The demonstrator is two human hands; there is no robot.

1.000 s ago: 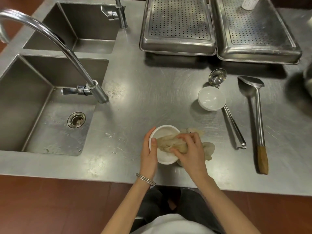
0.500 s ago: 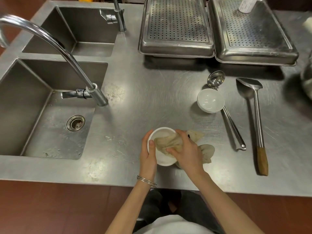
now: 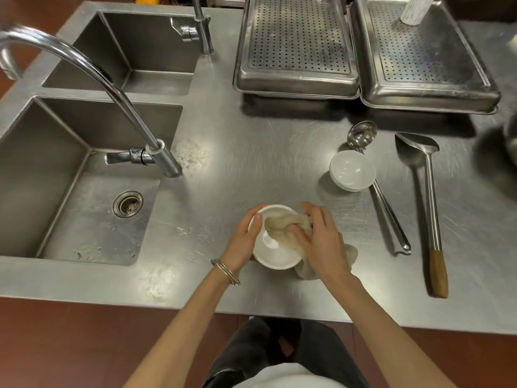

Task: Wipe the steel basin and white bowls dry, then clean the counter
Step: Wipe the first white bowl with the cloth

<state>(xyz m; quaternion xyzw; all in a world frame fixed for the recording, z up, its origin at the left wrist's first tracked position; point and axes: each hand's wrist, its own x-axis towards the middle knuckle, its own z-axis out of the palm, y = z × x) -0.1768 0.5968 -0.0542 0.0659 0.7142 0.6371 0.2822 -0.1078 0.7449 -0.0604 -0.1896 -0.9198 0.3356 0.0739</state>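
Note:
A white bowl [image 3: 275, 257] rests near the front edge of the steel counter [image 3: 251, 152]. My left hand [image 3: 246, 242] grips its left rim, thumb over the edge. My right hand [image 3: 321, 245] presses a beige cloth [image 3: 282, 228] into the bowl's far inner side; the cloth's tail [image 3: 351, 254] trails out to the right under my wrist. A second white bowl [image 3: 352, 170] stands upright farther right, resting against a ladle. A steel basin's edge [image 3: 512, 141] shows at the far right, mostly out of frame.
A ladle [image 3: 375, 180] and a wooden-handled spatula [image 3: 428, 197] lie right of the bowls. Two perforated steel trays [image 3: 296, 43] [image 3: 425, 57] sit at the back. Sinks [image 3: 70, 191] [image 3: 131, 51] with a tall faucet [image 3: 165, 161] fill the left. White residue [image 3: 193, 154] marks the counter.
My right hand has shifted the cloth round inside the bowl, toward its far side, exposing more of the bowl's bottom. My left hand still steadies the rim.

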